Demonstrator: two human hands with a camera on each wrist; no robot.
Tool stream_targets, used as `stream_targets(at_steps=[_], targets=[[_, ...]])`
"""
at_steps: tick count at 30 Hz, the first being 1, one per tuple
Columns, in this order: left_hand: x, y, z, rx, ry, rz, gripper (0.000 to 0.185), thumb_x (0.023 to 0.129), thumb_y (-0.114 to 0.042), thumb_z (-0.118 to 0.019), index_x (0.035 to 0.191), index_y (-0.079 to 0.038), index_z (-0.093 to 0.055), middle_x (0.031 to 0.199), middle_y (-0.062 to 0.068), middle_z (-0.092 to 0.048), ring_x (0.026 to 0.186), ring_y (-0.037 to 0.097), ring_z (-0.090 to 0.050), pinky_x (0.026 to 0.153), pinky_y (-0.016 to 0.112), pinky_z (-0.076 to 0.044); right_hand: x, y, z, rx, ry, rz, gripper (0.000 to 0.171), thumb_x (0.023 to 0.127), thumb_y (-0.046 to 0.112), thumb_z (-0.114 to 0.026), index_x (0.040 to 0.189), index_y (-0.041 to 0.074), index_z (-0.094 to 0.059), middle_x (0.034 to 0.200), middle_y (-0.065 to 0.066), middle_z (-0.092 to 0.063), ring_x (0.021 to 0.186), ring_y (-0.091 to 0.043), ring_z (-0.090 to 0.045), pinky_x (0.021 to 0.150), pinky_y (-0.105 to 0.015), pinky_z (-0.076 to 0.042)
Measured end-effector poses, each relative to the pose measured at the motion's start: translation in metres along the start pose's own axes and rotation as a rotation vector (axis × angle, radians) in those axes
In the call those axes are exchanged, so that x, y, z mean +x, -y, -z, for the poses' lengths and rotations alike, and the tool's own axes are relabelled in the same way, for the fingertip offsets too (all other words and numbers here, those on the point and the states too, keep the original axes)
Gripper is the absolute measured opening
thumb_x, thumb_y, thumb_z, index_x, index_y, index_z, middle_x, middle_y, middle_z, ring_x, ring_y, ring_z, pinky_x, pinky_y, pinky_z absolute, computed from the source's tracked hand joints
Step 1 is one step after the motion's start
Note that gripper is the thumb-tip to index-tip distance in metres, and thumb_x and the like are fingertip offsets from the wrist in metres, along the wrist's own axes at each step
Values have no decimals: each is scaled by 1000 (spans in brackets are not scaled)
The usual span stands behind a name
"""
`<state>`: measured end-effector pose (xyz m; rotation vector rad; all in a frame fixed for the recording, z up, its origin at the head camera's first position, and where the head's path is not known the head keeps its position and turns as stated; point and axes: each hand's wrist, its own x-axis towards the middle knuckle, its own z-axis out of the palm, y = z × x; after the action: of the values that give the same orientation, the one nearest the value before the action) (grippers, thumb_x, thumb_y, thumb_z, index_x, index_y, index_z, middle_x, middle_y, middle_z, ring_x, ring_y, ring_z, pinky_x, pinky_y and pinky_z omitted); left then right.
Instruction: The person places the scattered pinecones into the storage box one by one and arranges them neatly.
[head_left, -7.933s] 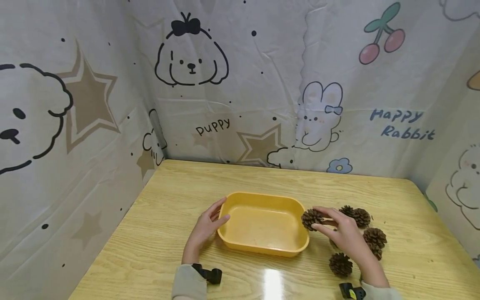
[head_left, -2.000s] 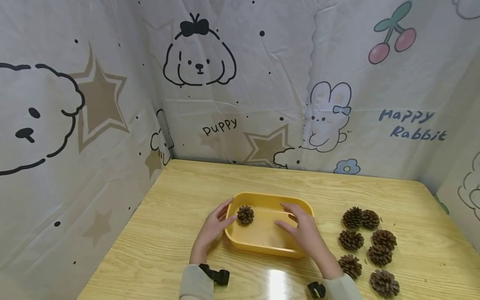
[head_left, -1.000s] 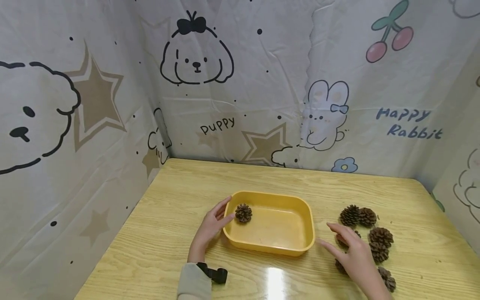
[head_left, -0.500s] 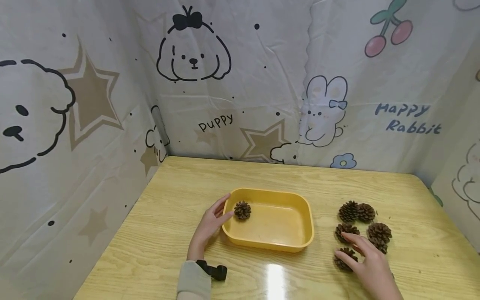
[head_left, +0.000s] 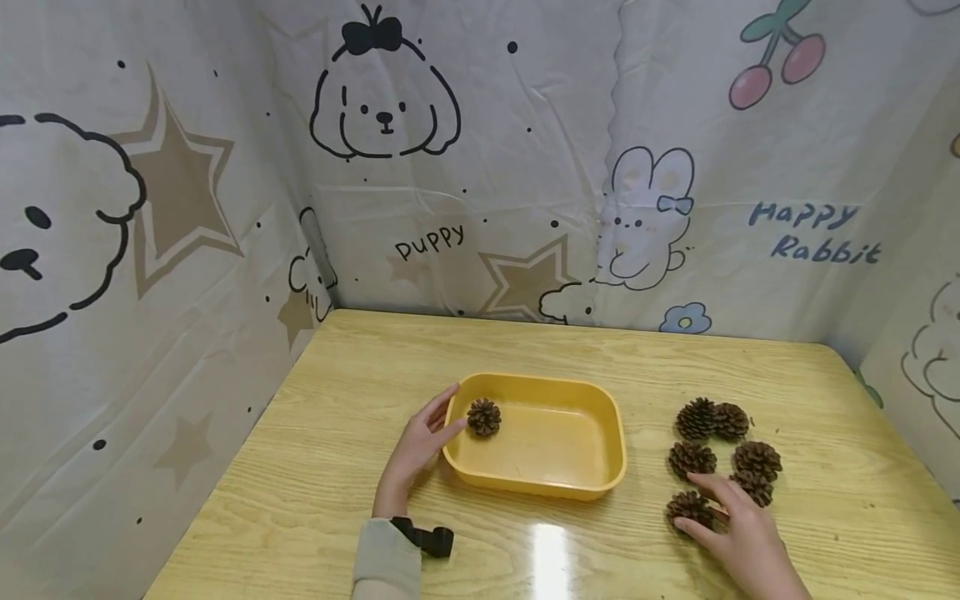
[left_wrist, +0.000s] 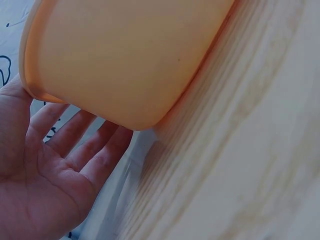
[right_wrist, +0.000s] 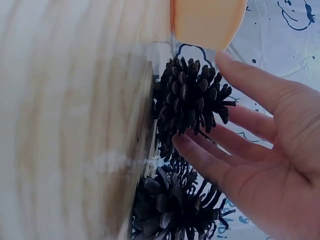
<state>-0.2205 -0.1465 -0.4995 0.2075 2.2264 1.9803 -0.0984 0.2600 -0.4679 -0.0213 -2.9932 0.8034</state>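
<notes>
A yellow plastic tray (head_left: 607, 467) lies on the wooden table, with one pine cone (head_left: 483, 416) inside at its left end. My left hand (head_left: 444, 415) rests open against the tray's left outer wall (left_wrist: 125, 60), fingers (left_wrist: 75, 140) straight. Right of the tray, several pine cones lie loose on the table. My right hand (head_left: 701, 504) reaches over the nearest cone (head_left: 679, 505). In the right wrist view that cone (right_wrist: 192, 97) sits between the thumb and the straight fingers (right_wrist: 215, 160), which have not closed round it.
The other cones lie in a cluster: two at the back (head_left: 696, 417) (head_left: 731, 421) and more in the middle (head_left: 690, 458) (head_left: 757, 458). Printed cloth walls (head_left: 465, 208) enclose the table on the left, back and right. Bare wood (head_left: 540, 350) lies behind the tray.
My right hand has left the tray, moved right to the loose cones and settled around the nearest one. The left hand stays on the tray. One cone now lies in the tray.
</notes>
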Motion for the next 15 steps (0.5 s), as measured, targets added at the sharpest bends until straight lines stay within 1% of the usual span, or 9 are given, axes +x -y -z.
stream_targets(at_steps=[6, 10, 15], targets=[[1, 0, 0, 1, -2, 2, 62, 95, -22, -65, 151, -22, -39, 159, 8, -34, 147, 31, -34, 121, 48, -31, 4, -4, 1, -27, 111, -42, 67, 79, 36, -79, 132, 1, -57, 128, -29, -58, 111, -50, -58, 82, -56, -56], [0, 0, 0, -1, -3, 3, 62, 95, -22, -65, 151, -22, -39, 159, 8, -34, 147, 30, -34, 120, 47, -31, 4, -6, 1, -25, 122, -46, 67, 80, 37, -79, 132, 1, -57, 129, -30, -58, 111, -51, -58, 84, -58, -54], [1, 0, 0, -2, -5, -2, 62, 95, -21, -65, 151, -21, -39, 159, 8, -34, 147, 30, -34, 121, 47, -31, 3, -8, 0, -15, 97, -22, 65, 80, 37, -79, 131, 2, -59, 129, -29, -59, 111, -50, -59, 84, -57, -55]])
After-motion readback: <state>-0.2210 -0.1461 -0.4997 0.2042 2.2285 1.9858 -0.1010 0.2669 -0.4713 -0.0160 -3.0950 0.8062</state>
